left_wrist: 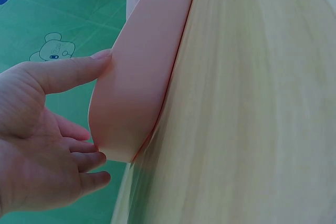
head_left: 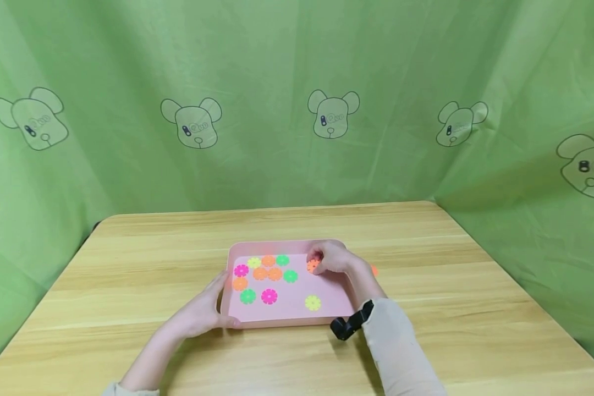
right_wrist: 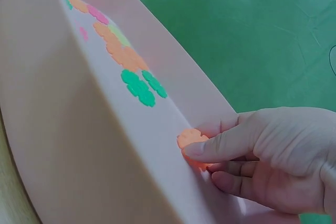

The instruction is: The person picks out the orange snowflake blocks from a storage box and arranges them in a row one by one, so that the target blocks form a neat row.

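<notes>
A pink tray [head_left: 287, 323] lies on the wooden table, with several colourful notched plastic discs inside. Over its right part, my right hand [head_left: 334, 257] pinches an orange notched disc [right_wrist: 191, 139] between thumb and fingers, close above the tray floor. At the tray's left end is my left hand [head_left: 200, 311], its thumb [left_wrist: 79, 72] resting on the rim at the front corner and its fingers loosely extended along the left side. Nearest the right hand's wrist, a yellow disc [head_left: 313, 303] lies alone in the tray's front right.
Pink, green, orange and yellow discs lie in the tray's left half, among them a pink disc [head_left: 269, 296] and a green disc [head_left: 248, 296]. Another orange piece [head_left: 374, 270] shows beyond the right forearm. Green cloth [head_left: 267, 165] hangs behind the table [head_left: 475, 308].
</notes>
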Motion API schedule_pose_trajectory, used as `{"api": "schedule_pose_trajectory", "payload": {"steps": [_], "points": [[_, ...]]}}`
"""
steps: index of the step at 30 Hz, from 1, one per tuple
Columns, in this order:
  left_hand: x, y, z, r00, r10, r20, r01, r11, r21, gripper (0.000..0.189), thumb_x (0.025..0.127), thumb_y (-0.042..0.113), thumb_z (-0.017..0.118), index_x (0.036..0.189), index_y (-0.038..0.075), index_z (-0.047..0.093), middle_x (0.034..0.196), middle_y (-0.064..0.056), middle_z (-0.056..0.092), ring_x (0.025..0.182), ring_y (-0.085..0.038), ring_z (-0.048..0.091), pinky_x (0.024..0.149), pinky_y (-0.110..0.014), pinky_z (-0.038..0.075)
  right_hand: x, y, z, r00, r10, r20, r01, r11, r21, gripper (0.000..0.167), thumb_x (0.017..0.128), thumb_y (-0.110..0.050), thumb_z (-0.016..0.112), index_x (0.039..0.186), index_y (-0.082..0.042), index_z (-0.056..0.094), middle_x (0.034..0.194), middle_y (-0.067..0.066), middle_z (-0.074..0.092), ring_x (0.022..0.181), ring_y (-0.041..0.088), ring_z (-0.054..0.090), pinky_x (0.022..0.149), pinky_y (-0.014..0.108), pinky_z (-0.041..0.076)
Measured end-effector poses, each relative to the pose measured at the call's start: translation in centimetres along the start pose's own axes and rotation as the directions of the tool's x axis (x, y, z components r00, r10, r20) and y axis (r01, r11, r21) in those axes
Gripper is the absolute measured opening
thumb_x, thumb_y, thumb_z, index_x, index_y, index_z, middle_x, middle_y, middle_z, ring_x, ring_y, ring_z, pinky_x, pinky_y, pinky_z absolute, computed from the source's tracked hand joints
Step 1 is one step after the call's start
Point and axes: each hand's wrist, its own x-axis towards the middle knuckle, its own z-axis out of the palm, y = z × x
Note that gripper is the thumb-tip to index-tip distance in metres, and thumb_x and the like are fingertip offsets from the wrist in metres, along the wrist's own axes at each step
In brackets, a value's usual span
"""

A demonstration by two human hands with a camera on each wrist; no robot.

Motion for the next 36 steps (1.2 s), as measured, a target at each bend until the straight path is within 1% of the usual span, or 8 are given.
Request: {"api": "schedule_pose_trajectory", "payload": {"steps": [6, 11, 16, 19, 21, 25, 30, 36], "points": [[0.0, 0.0, 0.0, 1.0, -0.003, 0.001, 0.003, 1.0, -0.005, 0.108, 0.066, 0.024, 0.082, 0.143, -0.01, 0.015, 0.15, -0.027, 0.012, 0.137, -0.04, 0.011, 0.109, -0.055, 0.012, -0.1, 0.2, -0.2, 1.0, 0.008, 0.017, -0.009, 0.996, 0.09, 0.019, 0.07, 0.003, 0.074, 0.083, -0.007, 0.065, 0.083, 0.001, 0.056, 0.08, 0.018, 0.048, 0.074, 0.029, 0.04], [0.1, -0.1, 0.0, 1.0, 0.0, 0.003, 0.0, 1.0, -0.009, 0.108, 0.065, 0.023, 0.082, 0.143, -0.01, 0.015, 0.15, -0.027, 0.012, 0.137, -0.041, 0.011, 0.109, -0.056, 0.012, -0.1, 0.4, -0.4, 0.999, 0.0, 0.041, -0.007, 0.986, 0.164, 0.019, 0.073, 0.004, 0.072, 0.089, -0.003, 0.064, 0.081, 0.004, 0.057, 0.074, 0.017, 0.049, 0.067, 0.026, 0.042], [0.1, -0.1, -0.1, 1.0, -0.004, 0.005, 0.004, 1.0, -0.011, 0.108, 0.066, 0.024, 0.081, 0.144, -0.009, 0.015, 0.15, -0.026, 0.011, 0.137, -0.04, 0.01, 0.109, -0.056, 0.012, 0.0, 0.7, -0.4, 0.998, -0.004, 0.062, -0.014, 0.961, 0.275, 0.022, 0.074, 0.009, 0.066, 0.095, 0.001, 0.064, 0.082, 0.006, 0.058, 0.069, 0.015, 0.051, 0.061, 0.023, 0.046], [0.0, -0.1, -0.1, 1.0, -0.007, 0.005, 0.007, 1.0, -0.009, 0.108, 0.066, 0.025, 0.081, 0.144, -0.008, 0.015, 0.15, -0.026, 0.011, 0.137, -0.04, 0.01, 0.108, -0.056, 0.012, 0.1, 0.9, -0.3, 0.998, -0.03, 0.064, 0.007, 0.942, 0.335, 0.025, 0.074, 0.011, 0.064, 0.098, 0.005, 0.063, 0.084, 0.007, 0.059, 0.07, 0.013, 0.054, 0.063, 0.024, 0.05], [0.0, 0.0, -0.2, 1.0, -0.005, 0.006, 0.005, 1.0, -0.007, 0.109, 0.066, 0.025, 0.081, 0.144, -0.008, 0.014, 0.15, -0.026, 0.012, 0.137, -0.041, 0.011, 0.108, -0.056, 0.012, 0.1, 1.0, -0.3, 0.997, -0.049, 0.067, 0.019, 0.92, 0.39, 0.027, 0.074, 0.012, 0.062, 0.101, 0.008, 0.062, 0.084, 0.009, 0.059, 0.07, 0.013, 0.056, 0.065, 0.026, 0.053], [-0.1, 0.0, -0.1, 1.0, -0.009, 0.005, 0.009, 1.0, -0.004, 0.108, 0.065, 0.025, 0.082, 0.144, -0.009, 0.015, 0.15, -0.027, 0.013, 0.137, -0.041, 0.011, 0.109, -0.056, 0.012, 0.0, 1.3, -0.6, 0.996, -0.081, 0.046, 0.054, 0.901, 0.43, 0.03, 0.075, 0.01, 0.062, 0.104, 0.011, 0.061, 0.084, 0.01, 0.06, 0.073, 0.014, 0.059, 0.069, 0.027, 0.053], [-0.1, 0.0, -0.1, 1.0, -0.004, 0.003, 0.004, 1.0, -0.001, 0.108, 0.065, 0.026, 0.082, 0.144, -0.009, 0.016, 0.15, -0.027, 0.013, 0.137, -0.04, 0.011, 0.109, -0.055, 0.012, -0.6, 1.4, -1.7, 0.998, -0.062, -0.017, 0.064, 0.914, 0.401, 0.033, 0.074, 0.004, 0.066, 0.107, 0.007, 0.064, 0.087, 0.009, 0.063, 0.08, 0.015, 0.057, 0.073, 0.025, 0.049], [0.0, 0.0, -0.1, 1.0, -0.012, 0.004, 0.012, 1.0, -0.004, 0.108, 0.065, 0.026, 0.082, 0.144, -0.009, 0.016, 0.15, -0.026, 0.012, 0.137, -0.04, 0.011, 0.109, -0.055, 0.012, -1.4, 1.5, -3.3, 0.999, -0.022, -0.036, 0.036, 0.875, 0.482, 0.035, 0.077, 0.004, 0.065, 0.111, 0.006, 0.063, 0.091, 0.01, 0.063, 0.082, 0.016, 0.057, 0.075, 0.029, 0.051]]}}
